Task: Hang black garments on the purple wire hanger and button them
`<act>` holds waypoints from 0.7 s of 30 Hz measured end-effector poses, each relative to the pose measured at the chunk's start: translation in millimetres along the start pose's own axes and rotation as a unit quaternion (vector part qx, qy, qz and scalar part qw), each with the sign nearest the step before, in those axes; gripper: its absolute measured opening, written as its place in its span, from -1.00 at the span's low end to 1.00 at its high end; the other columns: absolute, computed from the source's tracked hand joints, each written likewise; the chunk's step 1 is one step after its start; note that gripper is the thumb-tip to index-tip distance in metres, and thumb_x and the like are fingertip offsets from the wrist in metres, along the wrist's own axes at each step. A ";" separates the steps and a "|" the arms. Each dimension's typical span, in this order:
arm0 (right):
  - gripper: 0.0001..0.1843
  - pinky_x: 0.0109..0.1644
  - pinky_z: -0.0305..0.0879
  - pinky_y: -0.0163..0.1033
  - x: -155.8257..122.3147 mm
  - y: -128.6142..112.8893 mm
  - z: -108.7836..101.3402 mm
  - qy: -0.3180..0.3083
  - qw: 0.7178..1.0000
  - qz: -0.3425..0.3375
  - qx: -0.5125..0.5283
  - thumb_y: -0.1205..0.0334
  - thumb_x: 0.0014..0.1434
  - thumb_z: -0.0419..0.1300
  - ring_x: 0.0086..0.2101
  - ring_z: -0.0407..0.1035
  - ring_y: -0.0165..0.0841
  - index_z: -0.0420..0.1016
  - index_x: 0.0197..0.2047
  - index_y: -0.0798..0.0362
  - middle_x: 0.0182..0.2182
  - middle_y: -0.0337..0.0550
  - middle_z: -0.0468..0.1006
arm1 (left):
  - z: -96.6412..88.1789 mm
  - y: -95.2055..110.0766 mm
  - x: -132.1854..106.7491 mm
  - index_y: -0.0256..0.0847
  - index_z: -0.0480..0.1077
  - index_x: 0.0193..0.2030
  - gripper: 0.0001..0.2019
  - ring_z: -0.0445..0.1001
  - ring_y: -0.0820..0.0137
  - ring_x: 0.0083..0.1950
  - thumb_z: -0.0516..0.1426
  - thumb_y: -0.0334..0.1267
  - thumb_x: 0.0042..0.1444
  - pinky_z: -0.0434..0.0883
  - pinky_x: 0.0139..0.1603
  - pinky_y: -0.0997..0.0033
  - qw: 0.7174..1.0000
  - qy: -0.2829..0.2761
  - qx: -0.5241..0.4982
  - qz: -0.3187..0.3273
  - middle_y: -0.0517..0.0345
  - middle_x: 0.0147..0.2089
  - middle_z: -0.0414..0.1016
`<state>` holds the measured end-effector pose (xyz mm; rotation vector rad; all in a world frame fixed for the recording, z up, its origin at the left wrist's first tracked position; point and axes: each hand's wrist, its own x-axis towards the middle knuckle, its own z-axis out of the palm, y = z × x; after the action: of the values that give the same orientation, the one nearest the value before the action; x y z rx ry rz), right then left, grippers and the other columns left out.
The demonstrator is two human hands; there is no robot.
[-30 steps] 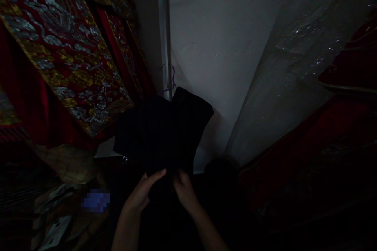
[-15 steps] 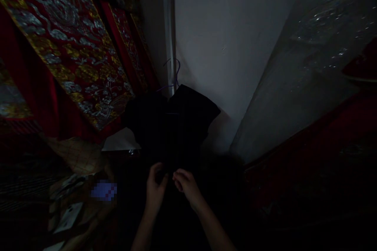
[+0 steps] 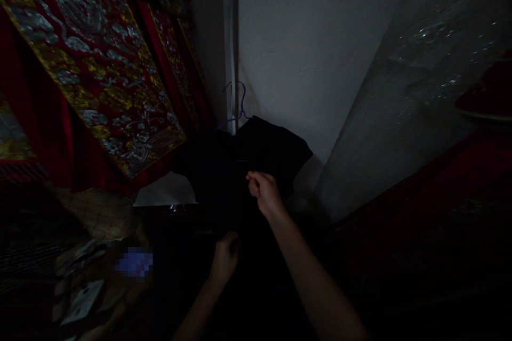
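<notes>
A short-sleeved black garment [image 3: 276,144] hangs by a thin purple wire hanger [image 3: 242,100] in front of me. Its lower part melts into the dark. My left hand [image 3: 225,258] is closed low at the garment's front, thumb and fingers pinched on the black cloth. Higher up, my right hand [image 3: 264,192] is closed in a pinch in front of the garment's chest. What sits between its fingertips is too small and dark to make out.
Red drapery embroidered in gold and silver [image 3: 120,80] fills the left. A pale pole [image 3: 230,21] runs down the wall [image 3: 304,26]. Shiny clear plastic sheeting [image 3: 400,80] covers red material at right. A white phone-like object [image 3: 84,301] lies low left.
My right hand has risen up and to the right, away from my left. The left hand has moved slightly down and right, its fingers more curled. The garment's shoulders look more spread.
</notes>
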<state>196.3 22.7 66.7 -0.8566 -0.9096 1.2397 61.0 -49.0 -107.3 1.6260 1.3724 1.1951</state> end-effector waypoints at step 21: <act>-0.70 -0.51 -0.03 -0.33 16.0 -79.6 29.0 -0.074 0.954 -0.230 -0.177 0.05 0.17 0.16 -0.62 0.11 -0.49 0.45 -0.48 0.06 -0.68 -0.36 0.26 | -87.4 218.7 141.8 -0.23 0.53 -0.15 -0.88 0.51 0.41 -0.27 0.15 -0.31 0.27 0.42 -0.23 0.45 0.880 0.143 0.145 0.429 0.10 -0.27 0.56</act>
<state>202.5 29.6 152.5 -0.7744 -1.3925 0.7508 57.1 39.5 152.9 2.4901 1.0192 1.8473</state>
